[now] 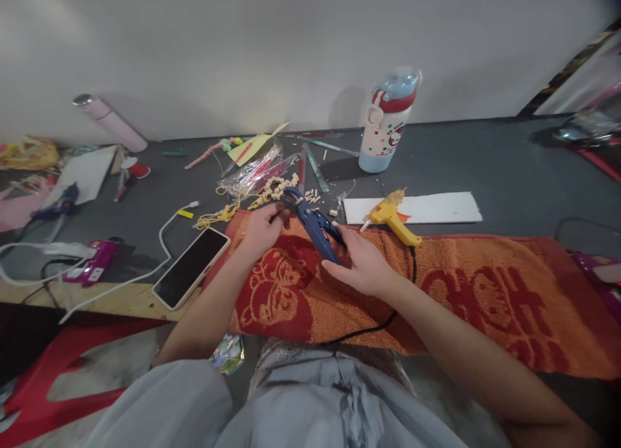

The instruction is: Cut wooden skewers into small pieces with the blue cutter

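Observation:
My right hand (361, 262) is wrapped around the handles of a blue hand cutter (315, 227), whose head points up and to the left. Close to that head, my left hand (266, 228) has its thumb and fingers pinched together; whatever they hold is too small or hidden to make out. Short pale wooden pieces (313, 196) lie scattered just beyond the cutter. Beside them is a clump of pale pieces (281, 186) next to yellow cord (218, 216). Both hands are above an orange and red towel (383, 312).
A yellow glue gun (392, 218) rests on a white board (446, 207) to the right. A phone (191, 267) lies left of the towel. At the back stand a water bottle (388, 125) and a leaning pink flask (111, 121). Plastic packets (257, 170) lie near the middle.

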{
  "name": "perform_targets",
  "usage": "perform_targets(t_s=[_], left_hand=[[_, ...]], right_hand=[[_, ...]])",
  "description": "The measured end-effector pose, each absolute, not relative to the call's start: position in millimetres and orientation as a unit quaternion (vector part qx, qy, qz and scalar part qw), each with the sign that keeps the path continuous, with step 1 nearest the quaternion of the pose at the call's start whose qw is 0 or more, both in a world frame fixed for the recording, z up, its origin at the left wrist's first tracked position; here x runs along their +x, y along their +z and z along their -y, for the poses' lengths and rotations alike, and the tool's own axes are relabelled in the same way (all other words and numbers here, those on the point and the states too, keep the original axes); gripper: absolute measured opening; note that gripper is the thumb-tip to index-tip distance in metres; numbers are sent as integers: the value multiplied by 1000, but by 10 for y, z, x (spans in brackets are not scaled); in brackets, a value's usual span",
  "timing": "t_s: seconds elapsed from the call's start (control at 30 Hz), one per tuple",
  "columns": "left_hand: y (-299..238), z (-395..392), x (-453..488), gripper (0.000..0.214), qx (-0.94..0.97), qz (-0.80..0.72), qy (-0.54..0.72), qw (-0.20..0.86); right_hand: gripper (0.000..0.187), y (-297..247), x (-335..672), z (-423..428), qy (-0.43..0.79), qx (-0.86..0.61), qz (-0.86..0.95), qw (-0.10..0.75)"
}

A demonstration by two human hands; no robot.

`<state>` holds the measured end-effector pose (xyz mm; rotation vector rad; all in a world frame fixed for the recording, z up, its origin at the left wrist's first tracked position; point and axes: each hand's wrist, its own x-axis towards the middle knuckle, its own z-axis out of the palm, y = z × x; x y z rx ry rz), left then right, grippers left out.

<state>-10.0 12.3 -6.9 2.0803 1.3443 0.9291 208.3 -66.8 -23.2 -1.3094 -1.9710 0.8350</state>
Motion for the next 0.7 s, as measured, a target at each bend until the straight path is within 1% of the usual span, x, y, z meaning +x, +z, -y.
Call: perform_targets(t_s=[0.1, 0.17, 0.27, 0.4, 0.6, 0.7], left_hand=[[-63, -119, -95, 27, 761, -494, 340, 248], [-68, -126, -99, 28, 756, -502, 337, 251], [-78, -152, -127, 26, 750, -501, 324, 286], [-66, -184, -186, 28, 732, -478, 295, 387], [-20, -180, -220, 32, 692, -397, 345, 493], [-22, -193, -231, 32, 681, -371, 360, 519]], right_hand=[[48, -254, 2106, 640, 415, -459, 718, 319], [44, -266, 2122, 618, 465, -438, 693, 334], [47, -256, 2144, 601, 437, -450, 711, 318], [50, -227, 2177, 597, 393, -452, 745, 293], [47, -231, 2198, 583, 412, -426, 753, 285], [52, -259, 2197, 577, 446, -407, 740, 296]])
